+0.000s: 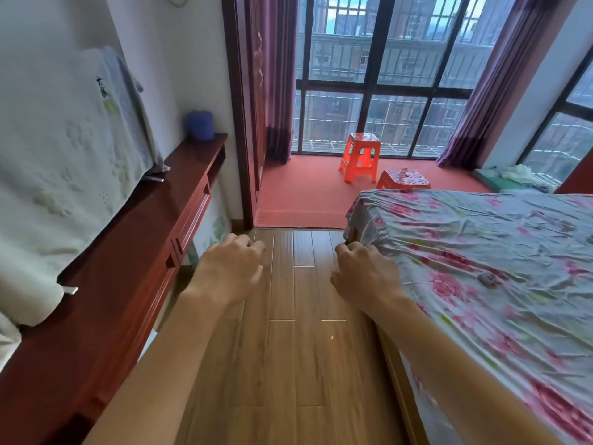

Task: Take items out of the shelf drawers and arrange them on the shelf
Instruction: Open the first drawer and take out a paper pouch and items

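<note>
A long dark red wooden shelf unit [128,252] runs along the left wall, with shut drawers [192,220] in its front. My left hand [229,268] hovers over the wooden floor just right of the drawers, fingers loosely curled, holding nothing. My right hand [362,274] hangs beside the corner of the bed, fingers loosely curled; nothing shows in it. A blue roll [200,125] stands at the far end of the shelf top.
A cloth-covered screen [64,175] stands on the shelf. The bed [481,268] with a flowered sheet fills the right, a small object [487,279] lying on it. Two red plastic stools [359,157] stand on red carpet before the barred window. Wooden floor [288,348] runs between shelf and bed.
</note>
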A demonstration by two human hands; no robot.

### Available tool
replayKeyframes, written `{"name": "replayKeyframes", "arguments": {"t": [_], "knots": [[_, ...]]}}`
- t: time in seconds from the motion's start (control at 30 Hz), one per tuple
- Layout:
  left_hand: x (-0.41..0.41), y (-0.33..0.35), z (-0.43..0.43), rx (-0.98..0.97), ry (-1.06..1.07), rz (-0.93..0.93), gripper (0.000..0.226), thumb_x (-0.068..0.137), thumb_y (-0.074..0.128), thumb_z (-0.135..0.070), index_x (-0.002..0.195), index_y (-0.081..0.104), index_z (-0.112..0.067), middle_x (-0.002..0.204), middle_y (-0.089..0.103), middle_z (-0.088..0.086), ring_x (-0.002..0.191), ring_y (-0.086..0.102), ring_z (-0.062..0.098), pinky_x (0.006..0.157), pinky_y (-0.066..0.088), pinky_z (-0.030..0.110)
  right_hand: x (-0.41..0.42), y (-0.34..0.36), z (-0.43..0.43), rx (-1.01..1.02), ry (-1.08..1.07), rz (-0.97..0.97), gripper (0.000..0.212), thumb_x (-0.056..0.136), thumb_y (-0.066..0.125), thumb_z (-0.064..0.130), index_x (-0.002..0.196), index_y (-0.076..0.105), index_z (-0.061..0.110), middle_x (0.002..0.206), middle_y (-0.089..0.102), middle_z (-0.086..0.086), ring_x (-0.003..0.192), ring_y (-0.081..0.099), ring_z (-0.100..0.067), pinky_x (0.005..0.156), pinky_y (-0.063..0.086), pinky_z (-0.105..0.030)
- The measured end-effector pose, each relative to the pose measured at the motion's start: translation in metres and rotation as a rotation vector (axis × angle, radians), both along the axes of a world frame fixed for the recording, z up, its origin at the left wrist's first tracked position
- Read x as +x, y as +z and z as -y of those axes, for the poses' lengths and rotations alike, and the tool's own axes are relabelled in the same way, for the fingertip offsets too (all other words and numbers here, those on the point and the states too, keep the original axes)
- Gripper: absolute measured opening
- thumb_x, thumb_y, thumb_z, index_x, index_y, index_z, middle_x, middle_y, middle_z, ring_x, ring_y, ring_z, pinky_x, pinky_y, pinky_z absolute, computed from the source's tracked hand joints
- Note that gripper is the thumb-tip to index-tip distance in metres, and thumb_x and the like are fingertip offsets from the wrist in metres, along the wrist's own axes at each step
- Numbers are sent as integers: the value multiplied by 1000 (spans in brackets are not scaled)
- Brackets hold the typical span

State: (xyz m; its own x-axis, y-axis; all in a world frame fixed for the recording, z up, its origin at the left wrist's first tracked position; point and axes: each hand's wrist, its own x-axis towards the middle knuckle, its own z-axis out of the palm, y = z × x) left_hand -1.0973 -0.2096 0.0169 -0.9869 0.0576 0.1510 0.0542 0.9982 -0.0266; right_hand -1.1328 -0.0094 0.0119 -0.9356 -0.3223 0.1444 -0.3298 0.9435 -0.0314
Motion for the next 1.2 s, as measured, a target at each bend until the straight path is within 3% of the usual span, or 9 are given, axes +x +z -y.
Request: {"name": "replayKeyframes", "arguments": {"t": [0.27,0.5,0.67,0.83,1.2], "knots": [[-84,-6,40,11,14,22,37,94,45,-31,129,46,-20,122,55,3,116,47,19,94,44,34,-89,-4,46,8,39,10,22,91,47,22,109,54,12,109,59,-5,101,56,-25,67,40,-33],[-116,-15,84,17,167,8,37,93,45,-31,128,46,-20,124,54,2,115,46,20,90,46,34,-156,-11,105,18,202,-4,23,90,47,19,111,54,12,113,58,-5,106,55,-25,66,36,-31],[-123,-19,123,9,404,-7,36,92,46,-30,126,48,-19,121,56,4,114,47,23,88,47,36,-202,-13,166,-3,435,-7,23,90,47,19,111,53,13,112,58,-3,109,54,-26,67,42,-36],[-113,-22,147,63,678,-10,34,91,46,-26,123,50,-18,120,56,3,115,46,24,89,47,39,-228,-14,226,16,711,-51,17,89,46,18,103,53,13,104,60,-3,100,57,-26,61,39,-31],[-30,-42,136,80,1257,-48,35,90,49,-25,123,51,-15,115,58,6,109,51,24,82,50,39,-194,-29,324,52,1316,-52,22,92,47,26,110,52,16,108,59,-1,101,57,-24,63,37,-31]]}}
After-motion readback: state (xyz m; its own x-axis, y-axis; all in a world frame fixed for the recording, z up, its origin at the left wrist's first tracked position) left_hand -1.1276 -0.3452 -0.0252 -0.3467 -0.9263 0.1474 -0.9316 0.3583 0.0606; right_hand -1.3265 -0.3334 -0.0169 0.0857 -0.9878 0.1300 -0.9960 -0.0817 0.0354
